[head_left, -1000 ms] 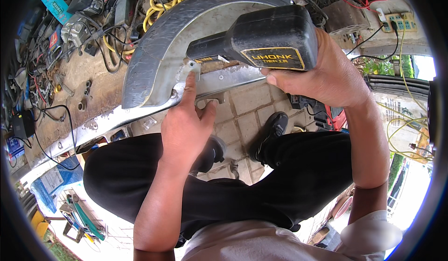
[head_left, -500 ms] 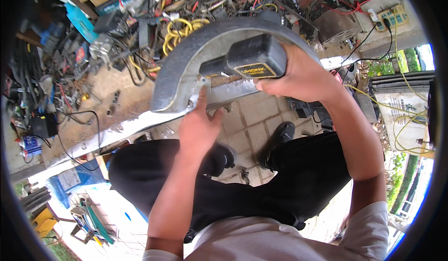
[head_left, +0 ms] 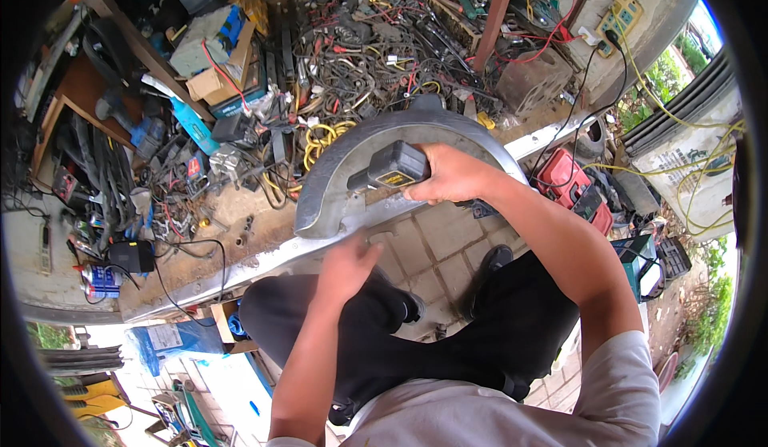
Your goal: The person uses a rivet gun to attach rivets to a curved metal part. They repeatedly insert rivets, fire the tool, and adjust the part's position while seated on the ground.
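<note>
A large dark-grey curved guard, arched like a mudguard, lies at the front edge of the bench. Over its inner side my right hand is closed on a black cordless driver, its battery block facing up. My fingers hide part of the tool, and where its tip ends is not visible. Just below the guard's lower left end is my left hand, a little blurred. Its thumb stands apart from the fingers and nothing shows in it; whether a fingertip touches the guard I cannot tell.
The cluttered bench bears tangled wires and loose parts, a yellow coiled cable and a turquoise bottle. At right are a power strip with cords and a red case. My knees are below the bench edge.
My left index finger, earlier against a metal bracket at the guard's left end, has drawn down and away. My right hand keeps the driver. The whole view has shifted, with the bench appearing smaller.
</note>
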`<move>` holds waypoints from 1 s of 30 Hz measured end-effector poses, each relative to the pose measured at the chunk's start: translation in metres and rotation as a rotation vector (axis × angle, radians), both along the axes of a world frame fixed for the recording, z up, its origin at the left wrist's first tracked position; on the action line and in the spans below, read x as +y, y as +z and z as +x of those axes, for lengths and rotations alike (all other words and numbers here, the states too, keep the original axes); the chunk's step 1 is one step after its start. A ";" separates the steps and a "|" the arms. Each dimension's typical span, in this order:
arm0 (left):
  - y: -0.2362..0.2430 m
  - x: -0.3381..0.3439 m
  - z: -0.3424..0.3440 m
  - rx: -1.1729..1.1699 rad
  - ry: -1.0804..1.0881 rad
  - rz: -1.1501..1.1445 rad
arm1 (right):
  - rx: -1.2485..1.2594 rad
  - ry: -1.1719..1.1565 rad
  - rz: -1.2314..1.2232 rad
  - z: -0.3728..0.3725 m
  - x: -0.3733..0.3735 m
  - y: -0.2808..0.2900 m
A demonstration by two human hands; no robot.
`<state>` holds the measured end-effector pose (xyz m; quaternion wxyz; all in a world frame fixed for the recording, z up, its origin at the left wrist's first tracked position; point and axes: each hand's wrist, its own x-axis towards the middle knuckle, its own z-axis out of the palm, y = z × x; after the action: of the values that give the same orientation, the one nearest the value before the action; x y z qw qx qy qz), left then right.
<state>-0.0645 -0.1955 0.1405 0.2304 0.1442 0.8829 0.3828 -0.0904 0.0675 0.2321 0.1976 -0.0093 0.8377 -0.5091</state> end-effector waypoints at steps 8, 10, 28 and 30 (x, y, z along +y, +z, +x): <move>0.086 -0.085 0.008 -0.059 0.120 0.202 | 0.074 0.011 -0.015 0.023 0.005 0.051; 0.089 -0.092 0.003 -0.014 0.268 0.379 | 0.121 0.014 -0.034 0.035 0.012 0.066; 0.046 -0.092 -0.087 0.639 0.512 0.255 | 0.584 0.278 0.917 0.162 0.084 -0.336; 0.051 -0.095 -0.093 0.608 0.615 0.022 | 0.595 0.250 0.914 0.161 0.089 -0.384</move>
<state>-0.1577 -0.2900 0.1914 -0.1664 -0.0170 0.9085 0.3830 0.0701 0.1564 -0.1518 -0.0043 -0.1652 0.9854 -0.0420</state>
